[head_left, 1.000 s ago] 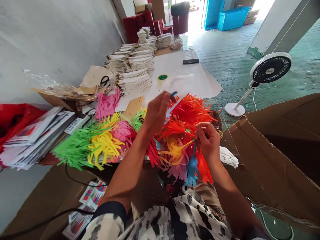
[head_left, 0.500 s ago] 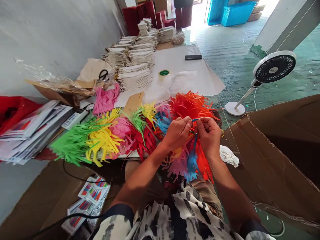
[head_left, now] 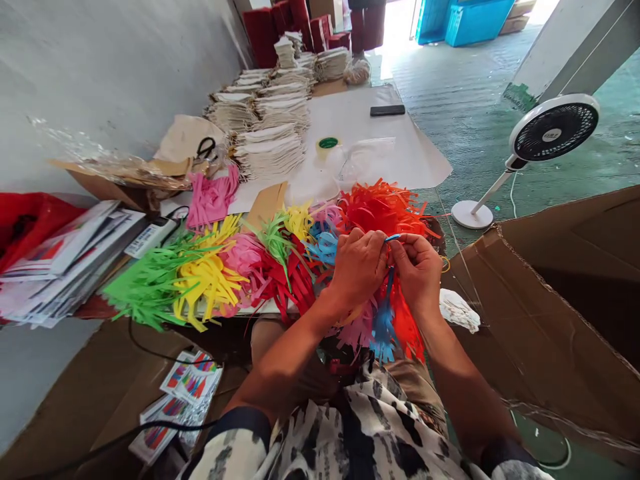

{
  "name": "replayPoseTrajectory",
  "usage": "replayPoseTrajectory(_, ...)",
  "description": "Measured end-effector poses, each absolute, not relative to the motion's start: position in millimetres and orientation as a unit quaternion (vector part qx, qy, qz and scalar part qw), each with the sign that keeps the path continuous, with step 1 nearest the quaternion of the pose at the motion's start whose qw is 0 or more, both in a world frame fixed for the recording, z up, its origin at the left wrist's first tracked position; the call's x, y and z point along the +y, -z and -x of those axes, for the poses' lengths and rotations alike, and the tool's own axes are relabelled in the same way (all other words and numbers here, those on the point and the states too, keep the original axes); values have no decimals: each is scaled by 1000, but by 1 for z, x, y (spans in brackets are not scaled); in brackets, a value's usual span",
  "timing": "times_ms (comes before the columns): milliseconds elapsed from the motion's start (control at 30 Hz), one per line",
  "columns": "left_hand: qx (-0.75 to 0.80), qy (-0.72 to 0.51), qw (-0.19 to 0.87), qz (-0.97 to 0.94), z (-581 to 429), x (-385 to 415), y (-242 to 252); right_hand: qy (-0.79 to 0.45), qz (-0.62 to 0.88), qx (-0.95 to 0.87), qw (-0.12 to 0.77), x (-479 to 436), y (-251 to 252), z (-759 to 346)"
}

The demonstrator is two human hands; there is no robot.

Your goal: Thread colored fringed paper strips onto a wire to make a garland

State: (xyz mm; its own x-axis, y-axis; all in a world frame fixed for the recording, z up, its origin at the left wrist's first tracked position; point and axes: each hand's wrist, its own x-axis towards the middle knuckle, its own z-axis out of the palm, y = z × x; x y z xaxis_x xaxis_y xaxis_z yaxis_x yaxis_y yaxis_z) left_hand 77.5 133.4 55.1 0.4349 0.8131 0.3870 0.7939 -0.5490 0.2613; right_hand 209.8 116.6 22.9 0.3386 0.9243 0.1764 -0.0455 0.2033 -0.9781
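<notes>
Two hands: left hand, right hand, fingertips pinching a thin blue strip against the fringed paper bunch; white bundles lie stacked beyond.

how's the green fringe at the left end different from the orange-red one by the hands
The green paper fringe is bright green, the orange-red paper fringe vivid orange-red. The green fringe lies at the far left of the row, away from the left hand and right hand, while the orange-red fringe sits just beyond them. The green fringe fans out flat; the orange-red fringe bunches fuller. Both are cut into narrow strips.
</notes>
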Motion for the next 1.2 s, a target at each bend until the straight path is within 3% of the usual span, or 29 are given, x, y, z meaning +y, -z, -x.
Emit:
replayPoseTrajectory(200,460,-209,-8,-863,-77,131,-57,-379,510,-431,640,117,-22,-211)
replayPoseTrajectory(700,449,-297,136,-832,-70,140,-45,-395,495,-452,628,117,-24,-208)
replayPoseTrajectory(967,463,-351,112,-806,-68,144,-38,-386,514,-451,619,116,-24,-206)
replayPoseTrajectory(1200,451,-430,224,-749,-64,154,-35,-390,518,-465,602,119,-27,-206)
